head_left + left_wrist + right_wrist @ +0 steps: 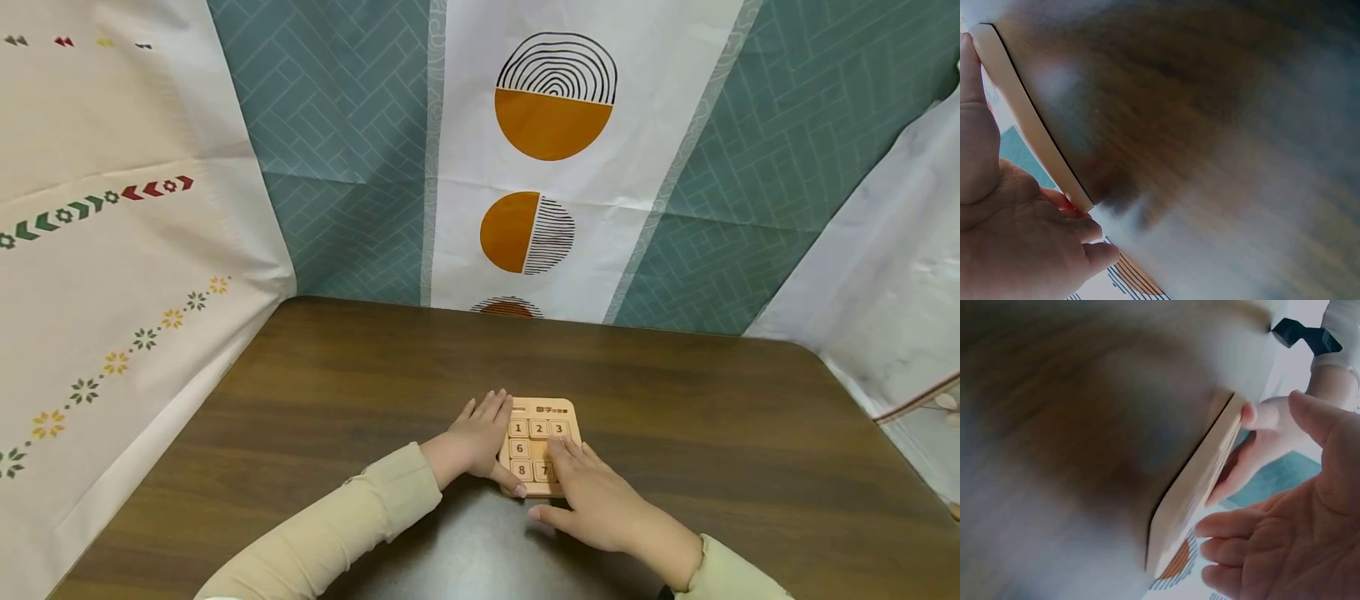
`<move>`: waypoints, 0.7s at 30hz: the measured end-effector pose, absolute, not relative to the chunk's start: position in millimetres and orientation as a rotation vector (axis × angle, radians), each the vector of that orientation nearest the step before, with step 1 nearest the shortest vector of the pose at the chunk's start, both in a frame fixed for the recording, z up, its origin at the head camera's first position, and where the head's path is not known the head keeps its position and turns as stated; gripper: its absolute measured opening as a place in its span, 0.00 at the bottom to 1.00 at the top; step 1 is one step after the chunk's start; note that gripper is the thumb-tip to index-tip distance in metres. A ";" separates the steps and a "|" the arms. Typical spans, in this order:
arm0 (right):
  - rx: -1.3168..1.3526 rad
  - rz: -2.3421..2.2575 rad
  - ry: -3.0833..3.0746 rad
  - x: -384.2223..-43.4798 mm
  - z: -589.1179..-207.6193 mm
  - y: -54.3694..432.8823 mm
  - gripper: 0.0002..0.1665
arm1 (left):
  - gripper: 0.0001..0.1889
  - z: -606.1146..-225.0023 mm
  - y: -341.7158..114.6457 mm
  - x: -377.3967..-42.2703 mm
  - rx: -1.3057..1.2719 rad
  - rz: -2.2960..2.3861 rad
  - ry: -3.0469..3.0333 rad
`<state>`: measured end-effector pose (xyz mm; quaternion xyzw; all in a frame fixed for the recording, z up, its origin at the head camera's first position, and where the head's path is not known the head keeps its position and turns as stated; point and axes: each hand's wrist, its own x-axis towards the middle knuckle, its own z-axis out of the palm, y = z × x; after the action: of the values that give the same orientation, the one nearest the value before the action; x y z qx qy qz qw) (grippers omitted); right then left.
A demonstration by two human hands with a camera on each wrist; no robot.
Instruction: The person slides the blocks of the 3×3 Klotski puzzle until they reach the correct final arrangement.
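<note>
A wooden number sliding puzzle (542,407) lies flat on the table, its tiles 1, 2 and 3 along the top row. Below them show 6, 8 and 7, with a bare slot in the centre; the lower right tiles are covered by fingers. My left hand (474,442) holds the board's left side, thumb at the near corner and fingers along the far part of that edge. With its fingers extended, my right hand (600,500) touches the right column below tile 3, thumb out beside the near edge. The board's pale side (1029,119) shows in the left wrist view.
The dark wood table (360,367) stretches around the puzzle. Behind it hangs a teal and white patterned cloth (352,167); a cream cloth (135,275) borders the left side and a pale cloth (892,292) the right. A dark wrist strap (1307,336) appears in the right wrist view.
</note>
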<state>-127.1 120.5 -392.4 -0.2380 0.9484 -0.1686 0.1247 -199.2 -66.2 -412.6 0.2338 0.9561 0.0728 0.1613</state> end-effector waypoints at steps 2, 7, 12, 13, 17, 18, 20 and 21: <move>-0.649 -0.497 2.763 -127.0 -393.2 124.3 0.55 | 0.68 -411.1 -66.5 -198.8 0.660 0.209 2.723; -0.653 -0.516 2.742 -127.2 -396.8 124.3 0.56 | 0.68 -411.5 -66.2 -198.4 0.660 0.194 2.723; -0.737 -0.537 2.723 -127.7 -399.0 116.1 0.56 | 0.69 -414.7 -65.4 -199.4 0.658 0.172 2.725; -0.745 -0.544 2.718 -127.5 -398.7 115.1 0.56 | 0.69 -415.3 -65.4 -199.6 0.660 0.172 2.726; -0.746 -0.548 2.721 -124.8 -396.2 117.2 0.56 | 0.69 -415.8 -65.5 -200.3 0.661 0.175 2.729; -0.740 -0.552 2.724 -123.4 -395.2 119.3 0.56 | 0.69 -415.6 -65.7 -200.3 0.661 0.176 2.730; -0.731 -0.554 2.732 -119.5 -393.8 124.8 0.55 | 0.69 -414.9 -66.4 -200.4 0.661 0.180 2.730; -0.730 -0.556 2.731 -117.1 -393.1 127.8 0.56 | 0.69 -414.7 -66.9 -200.6 0.663 0.180 2.729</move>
<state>-117.1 127.8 -393.1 -0.2511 0.9399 -0.1913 0.1300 -200.6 -66.9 -414.7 0.2324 0.9568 0.0632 0.1628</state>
